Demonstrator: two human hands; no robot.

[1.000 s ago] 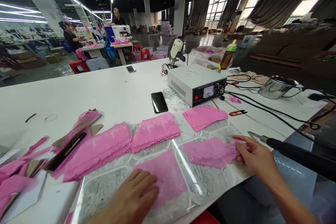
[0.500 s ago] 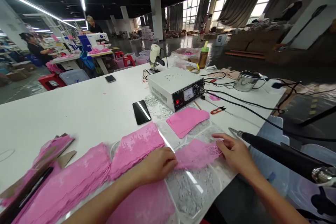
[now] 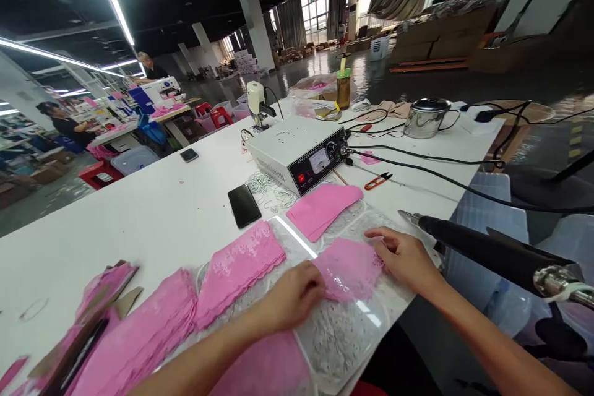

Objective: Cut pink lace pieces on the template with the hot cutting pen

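A thin pink lace piece [image 3: 350, 269] lies spread over the clear plastic sheet [image 3: 341, 346], between my two hands. My left hand [image 3: 297, 294] has its fingers curled and closed on the left edge of the lace. At the opposite edge, my right hand [image 3: 403, 257] pinches the lace between thumb and fingers. Behind it sits a small stack of plain pink fabric pieces [image 3: 322, 207]. Left of my left hand are a stack of pink lace pieces [image 3: 241, 266] and a longer pink pile [image 3: 143, 328]. More pink fabric [image 3: 264, 368] shows under my left forearm.
A white control box [image 3: 292, 145] with a dial stands behind the fabric, a phone [image 3: 244, 205] beside it. Orange thread snips [image 3: 378, 180], a metal mug [image 3: 429, 117] and black cables are to the right. A black-handled tool [image 3: 477, 247] juts in near my right hand.
My view has shifted slightly. The lace between my hands now lies flatter and more spread, with my hands a little closer together. Both hands keep hold of its edges.
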